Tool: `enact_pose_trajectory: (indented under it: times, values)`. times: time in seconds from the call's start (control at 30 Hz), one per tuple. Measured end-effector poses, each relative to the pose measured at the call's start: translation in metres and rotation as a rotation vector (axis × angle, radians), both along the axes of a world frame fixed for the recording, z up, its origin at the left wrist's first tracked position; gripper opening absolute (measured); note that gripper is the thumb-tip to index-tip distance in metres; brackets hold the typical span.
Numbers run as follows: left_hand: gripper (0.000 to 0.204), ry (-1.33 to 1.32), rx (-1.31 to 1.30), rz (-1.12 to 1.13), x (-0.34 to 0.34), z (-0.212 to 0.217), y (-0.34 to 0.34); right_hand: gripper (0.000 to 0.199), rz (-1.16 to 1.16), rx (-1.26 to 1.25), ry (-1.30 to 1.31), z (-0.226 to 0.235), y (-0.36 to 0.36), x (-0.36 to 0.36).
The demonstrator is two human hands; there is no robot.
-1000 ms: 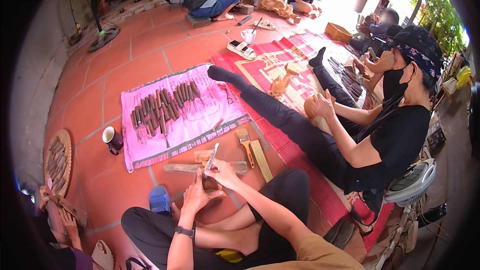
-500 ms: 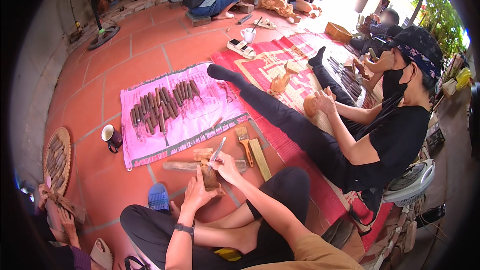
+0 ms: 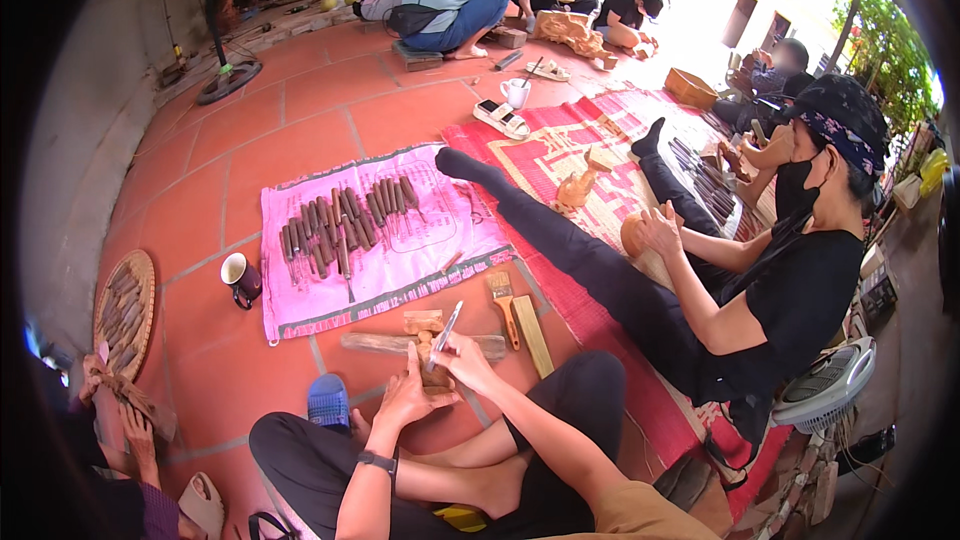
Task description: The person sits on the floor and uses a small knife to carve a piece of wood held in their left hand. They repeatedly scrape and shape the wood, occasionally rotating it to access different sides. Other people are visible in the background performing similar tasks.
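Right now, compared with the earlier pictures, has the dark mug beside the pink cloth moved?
No: against the joints of the red floor tiles, the dark mug stands where it did, left of the pink cloth; the view itself shifted.

Bright daylight enters beyond the far right corner of the floor (image 3: 190,210), its glare burning to white. Shadows are soft, the far left corner dimmer. Fisheye distortion bends the grey wall (image 3: 95,130); the picture's rim falls black.

Right hand (image 3: 464,360): one pen-like tool (image 3: 449,328); left hand (image 3: 407,397): one wood carving (image 3: 436,378). Beyond both: one flat paintbrush (image 3: 504,307), one white mug (image 3: 515,93). To their left: one blue slipper (image 3: 328,403), one dark mug (image 3: 244,287).
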State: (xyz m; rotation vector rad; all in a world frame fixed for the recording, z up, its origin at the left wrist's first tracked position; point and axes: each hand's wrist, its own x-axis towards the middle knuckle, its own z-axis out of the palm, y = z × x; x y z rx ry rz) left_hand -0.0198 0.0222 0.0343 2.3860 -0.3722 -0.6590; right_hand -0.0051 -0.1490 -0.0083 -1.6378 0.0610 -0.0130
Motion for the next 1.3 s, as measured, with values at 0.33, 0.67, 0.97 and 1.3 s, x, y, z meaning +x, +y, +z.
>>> enact_pose_trajectory:
  times: [0.33,0.67,0.97,1.3]
  values:
    - [0.138,-0.070,-0.031,0.036,0.004,0.003,0.005,0.008,0.163,0.156,0.026,0.003,-0.002,0.007]
    - [0.133,-0.077,0.019,0.036,-0.009,0.002,0.005,0.014,0.144,0.092,0.108,0.006,-0.007,-0.005]
    - [0.137,-0.032,-0.025,0.097,-0.009,0.000,-0.004,0.010,0.081,0.187,0.093,-0.011,-0.019,-0.007]
    - [0.131,-0.071,-0.042,0.047,-0.006,0.003,0.000,0.006,-0.075,0.304,0.136,0.011,-0.009,-0.020]
